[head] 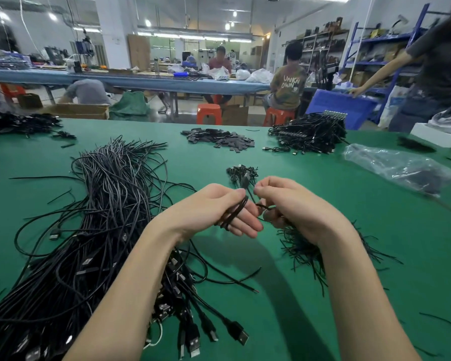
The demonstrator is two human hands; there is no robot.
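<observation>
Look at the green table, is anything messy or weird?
A little. One white cable peeks out of the black USB cable pile by the near edge, the only pale one there. A single black wire lies strayed on the green table at the right, far from any pile.

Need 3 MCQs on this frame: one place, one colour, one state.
1. The loose cable pile lies: A) on the person's left B) on the person's right C) on the floor
2. The table is: A) blue B) green C) grey
3. The left hand: A) lies flat B) holds a coiled cable C) holds scissors
A: it spreads beside the left forearm. B: green surface throughout. B: cable loops round its fingers; the right hand pinches a thin tie.
</observation>
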